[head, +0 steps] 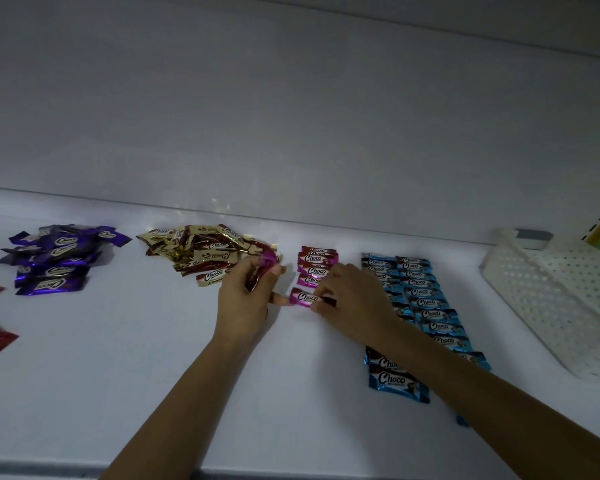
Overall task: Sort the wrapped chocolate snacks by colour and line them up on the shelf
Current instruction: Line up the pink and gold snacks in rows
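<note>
Pink snack [303,298] lay midway between the back and front edges of the shelf [118,375], at the near end of the pink row [316,266], pinched by fingertips of the right hand [350,301]. Left hand [245,303] gripped several more pink wrappers [264,266] (count unclear), one finger touching the snack's left end.

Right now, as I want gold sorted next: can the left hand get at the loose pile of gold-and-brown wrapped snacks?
Likely yes: the left hand sits beside the gold-and-brown pile, nothing between them. But it holds pink wrapped snacks, so grabbing more looks awkward.
</note>
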Action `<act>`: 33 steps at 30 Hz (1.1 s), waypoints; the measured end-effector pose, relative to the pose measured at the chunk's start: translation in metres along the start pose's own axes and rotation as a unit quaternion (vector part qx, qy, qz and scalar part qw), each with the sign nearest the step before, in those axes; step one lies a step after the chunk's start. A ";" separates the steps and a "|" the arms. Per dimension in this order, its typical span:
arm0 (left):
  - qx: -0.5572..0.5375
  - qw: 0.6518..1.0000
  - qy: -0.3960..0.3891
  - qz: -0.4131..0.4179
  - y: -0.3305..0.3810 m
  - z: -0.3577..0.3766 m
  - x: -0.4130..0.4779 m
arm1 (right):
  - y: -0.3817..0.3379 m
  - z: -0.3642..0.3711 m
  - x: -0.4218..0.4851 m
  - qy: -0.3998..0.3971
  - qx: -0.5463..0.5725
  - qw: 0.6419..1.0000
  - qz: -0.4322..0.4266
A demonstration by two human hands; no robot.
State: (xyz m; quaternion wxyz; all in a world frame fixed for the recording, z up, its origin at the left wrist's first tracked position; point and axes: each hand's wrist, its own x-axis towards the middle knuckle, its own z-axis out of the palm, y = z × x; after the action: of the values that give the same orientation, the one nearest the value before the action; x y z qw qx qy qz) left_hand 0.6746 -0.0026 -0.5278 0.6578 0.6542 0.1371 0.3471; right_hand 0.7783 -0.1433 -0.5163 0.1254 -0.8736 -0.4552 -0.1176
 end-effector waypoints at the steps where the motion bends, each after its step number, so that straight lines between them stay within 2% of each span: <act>1: 0.007 1.000 -0.012 0.005 0.000 0.000 0.000 | 0.003 -0.001 0.001 0.013 -0.025 1.000 0.005; 4: 0.020 0.999 -0.032 -0.005 -0.001 -0.001 0.000 | 0.011 -0.003 0.010 0.008 -0.047 0.999 0.028; 6: -0.006 0.999 -0.045 -0.013 -0.001 -0.001 -0.001 | 0.009 -0.006 0.014 -0.012 -0.053 0.998 0.038; 7: -0.020 0.999 -0.048 -0.014 -0.001 0.000 -0.001 | 0.009 -0.007 0.014 0.004 -0.038 0.998 0.043; 9: -0.033 0.998 -0.054 -0.014 -0.001 0.000 -0.002 | 0.002 -0.013 0.013 0.064 0.107 0.990 0.060; 10: -0.025 0.998 -0.060 -0.010 -0.001 0.000 -0.002 | -0.004 -0.018 0.014 0.072 0.211 0.972 0.075; 12: 0.023 0.997 -0.073 0.005 -0.005 0.000 -0.001 | -0.016 -0.027 0.015 0.026 0.376 0.923 0.081; 15: 0.048 0.995 -0.081 0.018 -0.006 0.000 -0.002 | -0.026 -0.033 0.015 -0.015 0.446 0.891 0.083; 19: -0.026 0.998 -0.049 -0.006 -0.001 0.000 -0.004 | -0.015 -0.036 0.012 -0.010 0.555 0.800 0.227; 21: -0.031 0.999 -0.026 -0.014 0.000 0.000 -0.003 | -0.009 -0.037 0.009 -0.017 0.569 0.783 0.251; 23: -0.024 1.000 0.000 -0.020 -0.001 -0.001 -0.001 | -0.004 -0.036 0.006 -0.012 0.566 0.788 0.241; 25: -0.019 0.999 0.029 -0.029 -0.002 -0.001 0.002 | -0.001 -0.034 0.001 -0.013 0.552 0.808 0.205; 27: -0.023 0.998 0.047 -0.039 -0.002 -0.002 0.003 | 0.000 -0.032 -0.004 -0.038 0.495 0.855 0.150; 29: -0.021 0.998 0.048 -0.040 -0.003 -0.002 0.002 | 0.001 -0.027 -0.008 -0.093 0.376 0.918 0.080; 30: -0.015 0.998 0.046 -0.037 -0.003 -0.001 0.002 | 0.002 -0.025 -0.009 -0.120 0.333 0.934 0.056; 33: -0.003 0.999 0.037 -0.033 -0.004 0.000 0.001 | 0.007 -0.021 -0.008 -0.136 0.311 0.938 0.062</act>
State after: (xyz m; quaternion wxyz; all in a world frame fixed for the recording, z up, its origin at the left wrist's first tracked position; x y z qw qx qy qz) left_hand 0.6759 -0.0014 -0.5312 0.6653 0.6338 0.1819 0.3501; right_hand 0.7779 -0.1604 -0.5000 0.3349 -0.8251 -0.4267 0.1581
